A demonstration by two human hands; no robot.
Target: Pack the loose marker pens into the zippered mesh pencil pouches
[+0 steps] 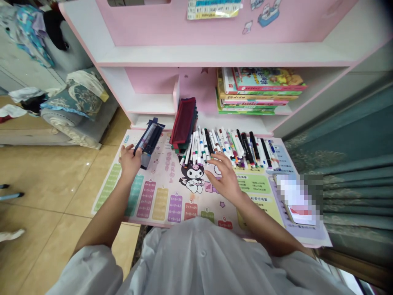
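Note:
My left hand (129, 159) is closed on the near left edge of a dark blue pencil pouch (152, 139), at the left of the desk mat. Pens show inside the pouch through its clear or mesh side. My right hand (225, 180) hovers over the mat with its fingers apart and nothing in them. Just beyond its fingertips lies a long row of markers (201, 143), mostly white with some black ones. Between the blue pouch and the markers rests a stack of dark red and other dark pouches (184, 123).
The printed desk mat (135, 205) covers the pink-and-white desk. Piled books (258, 98) fill part of the shelf behind. A phone-like device, blurred out, lies on the right (297, 200). A teal curtain (353, 172) hangs beside the desk; a sofa with clothes stands left.

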